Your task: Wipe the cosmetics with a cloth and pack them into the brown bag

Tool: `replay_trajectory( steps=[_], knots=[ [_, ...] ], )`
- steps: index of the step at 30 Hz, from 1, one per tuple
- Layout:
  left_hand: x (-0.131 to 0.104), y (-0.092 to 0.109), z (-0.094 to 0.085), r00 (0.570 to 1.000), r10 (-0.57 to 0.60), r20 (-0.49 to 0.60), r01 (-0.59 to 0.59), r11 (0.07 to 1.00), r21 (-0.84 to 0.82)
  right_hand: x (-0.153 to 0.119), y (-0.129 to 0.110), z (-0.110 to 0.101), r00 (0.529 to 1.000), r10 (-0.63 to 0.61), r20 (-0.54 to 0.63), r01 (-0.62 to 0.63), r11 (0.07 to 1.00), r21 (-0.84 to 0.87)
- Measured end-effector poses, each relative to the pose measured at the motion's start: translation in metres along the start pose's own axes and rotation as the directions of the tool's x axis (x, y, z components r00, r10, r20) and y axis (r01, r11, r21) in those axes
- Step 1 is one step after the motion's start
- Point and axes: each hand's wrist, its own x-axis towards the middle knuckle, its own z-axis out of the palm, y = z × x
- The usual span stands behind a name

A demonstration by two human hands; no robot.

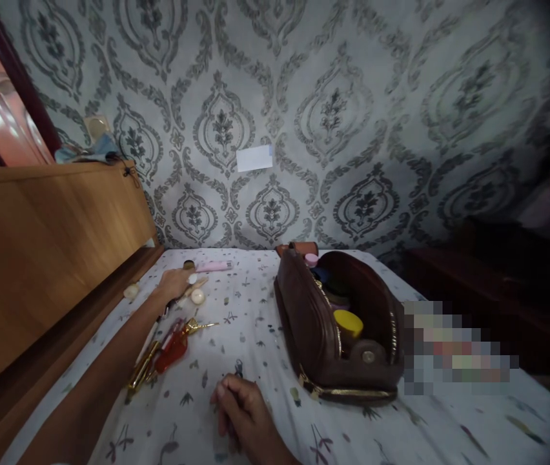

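My left hand [174, 284] is stretched out to the far left of the sheet, fingers closed by a small white round piece [192, 279]; what they grip is partly hidden. Beside it are a dark-topped item [188, 265], a pink tube [214, 265] and a round cream-coloured piece [198, 296]. Loosely curled, my right hand [246, 410] hovers or rests over the near sheet with nothing seen in it. To its right stands a brown zip bag [304, 316], unzipped, holding a yellow-lidded container [348, 322] and other items.
Below my left forearm lie gold tubes [143, 368], a red-orange item [173, 349] and a gold piece with a thin tip [200, 326]. A pale item [132, 291] sits by the wooden board [57, 226]. Behind the bag is a brown roll [304, 248], against the patterned wall [275, 116].
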Motion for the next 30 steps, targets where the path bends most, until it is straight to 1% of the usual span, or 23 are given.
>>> replay_trajectory(
  steps=[2, 5, 7, 10, 12, 14, 16, 18, 21, 23, 25, 28, 30],
  knots=[
    [-0.002, -0.004, -0.010, 0.998, -0.013, -0.067, 0.008, 0.997, -0.077, 0.000, 0.000, 0.000, 1.000, 0.007, 0.001, -0.007, 1.000, 0.011],
    [-0.006, -0.009, -0.030, 0.985, -0.057, -0.164, 0.014, 0.969, -0.247, -0.001, 0.000, -0.001, 1.000, 0.024, -0.004, -0.023, 0.999, 0.027],
    [-0.010, -0.009, -0.040, 0.979, -0.093, -0.181, 0.018, 0.925, -0.380, -0.001, 0.000, -0.001, 0.999, 0.033, -0.005, -0.033, 0.999, 0.033],
    [-0.020, -0.001, -0.046, 0.983, -0.125, -0.137, 0.028, 0.832, -0.554, -0.001, 0.000, 0.000, 0.999, 0.042, -0.001, -0.042, 0.998, 0.043],
    [-0.029, 0.010, -0.045, 0.992, -0.103, -0.073, 0.034, 0.776, -0.630, -0.001, 0.000, 0.000, 0.999, 0.039, -0.001, -0.039, 0.998, 0.053],
    [-0.037, 0.023, -0.040, 0.998, -0.054, 0.011, 0.047, 0.737, -0.674, 0.000, 0.000, 0.000, 0.999, 0.038, -0.001, -0.037, 0.997, 0.060],
    [-0.044, 0.036, -0.034, 0.995, -0.009, 0.100, 0.076, 0.720, -0.690, -0.001, 0.000, 0.000, 0.999, 0.042, 0.001, -0.042, 0.997, 0.064],
    [-0.049, 0.047, -0.028, 0.985, 0.012, 0.175, 0.113, 0.719, -0.685, -0.001, 0.000, 0.000, 0.999, 0.044, 0.000, -0.044, 0.997, 0.059],
    [-0.053, 0.055, -0.018, 0.975, -0.006, 0.221, 0.154, 0.736, -0.659, -0.001, 0.000, -0.001, 0.999, 0.048, 0.006, -0.048, 0.998, 0.045],
    [-0.054, 0.056, -0.013, 0.977, -0.038, 0.212, 0.167, 0.755, -0.634, -0.001, 0.000, -0.001, 0.999, 0.049, 0.005, -0.049, 0.998, 0.047],
    [-0.053, 0.052, -0.009, 0.980, -0.078, 0.182, 0.173, 0.783, -0.597, -0.001, -0.001, -0.001, 0.999, 0.049, 0.004, -0.049, 0.997, 0.053],
    [-0.050, 0.038, -0.006, 0.982, -0.156, 0.103, 0.187, 0.848, -0.495, -0.001, -0.001, 0.000, 0.998, 0.059, 0.009, -0.060, 0.996, 0.065],
    [-0.050, 0.026, -0.004, 0.976, -0.211, 0.048, 0.213, 0.900, -0.381, -0.002, -0.002, 0.000, 0.998, 0.061, 0.007, -0.061, 0.996, 0.072]
  ],
)
